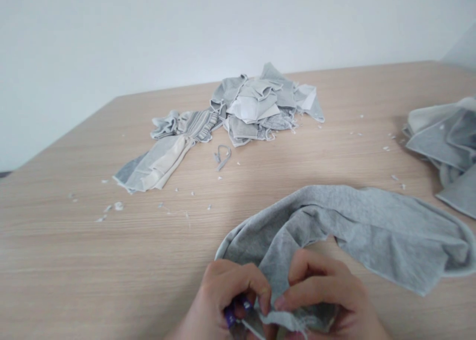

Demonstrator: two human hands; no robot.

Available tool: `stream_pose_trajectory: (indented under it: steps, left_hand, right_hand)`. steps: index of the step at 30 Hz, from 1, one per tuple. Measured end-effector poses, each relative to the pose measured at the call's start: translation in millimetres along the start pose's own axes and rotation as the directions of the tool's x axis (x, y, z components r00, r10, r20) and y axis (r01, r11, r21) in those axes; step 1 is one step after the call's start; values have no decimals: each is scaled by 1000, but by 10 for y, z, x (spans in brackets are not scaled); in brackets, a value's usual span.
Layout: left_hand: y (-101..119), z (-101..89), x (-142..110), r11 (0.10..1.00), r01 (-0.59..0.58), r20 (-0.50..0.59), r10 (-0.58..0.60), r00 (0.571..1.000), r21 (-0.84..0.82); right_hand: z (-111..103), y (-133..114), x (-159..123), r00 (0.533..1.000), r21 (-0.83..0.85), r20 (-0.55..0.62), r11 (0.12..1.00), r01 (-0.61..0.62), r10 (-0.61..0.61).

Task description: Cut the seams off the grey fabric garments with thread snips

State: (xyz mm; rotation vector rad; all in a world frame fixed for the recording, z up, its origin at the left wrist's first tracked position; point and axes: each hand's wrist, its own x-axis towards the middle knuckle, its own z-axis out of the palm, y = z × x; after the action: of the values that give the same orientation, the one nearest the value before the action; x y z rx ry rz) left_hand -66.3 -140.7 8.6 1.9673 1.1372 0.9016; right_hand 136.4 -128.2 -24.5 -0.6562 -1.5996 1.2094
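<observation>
"What colour is the long cloth [372, 216]?"
"Mottled grey, with a paler edge."
"And the small handle [229, 316]?"
"Probably purple; it is mostly hidden."
"The far pile [251, 107]?"
"Greys and whites; the gathered piece [196, 124], striped. The desk [111, 251]: light brown, grained."

the table [92, 260] bears cloth heaps [255, 107], grey fabric [349, 213] (and pale scraps [118, 206]).

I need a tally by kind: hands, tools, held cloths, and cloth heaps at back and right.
Hands: 2, left hand and right hand
Purple-handled tool: 1
Held grey cloth: 1
Cloth heaps: 2, back heap and right heap
Total: 6
</observation>
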Motion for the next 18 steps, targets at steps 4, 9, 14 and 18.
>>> stream_pose_trajectory:
  steps: [4, 9, 14, 18]
  left_hand:
    - [3, 35, 25, 1000, 15, -19, -15, 1000, 11]
    - [-88, 84, 8, 996, -23, -45, 19, 999, -88]
    - [-174, 20, -28, 993, 69, 152, -55, 987, -92]
    - [-196, 26, 10, 997, 24, 196, -8, 981, -78]
  right_hand:
    - [42, 2, 27, 999, -5, -31, 1000, 18, -18]
    - [40, -9, 52, 999, 68, 2, 997, -42, 42]
    - [33, 15, 58, 996, 143, -60, 988, -61, 70]
    - [7, 34, 63, 995, 88, -96, 996, -24, 32]
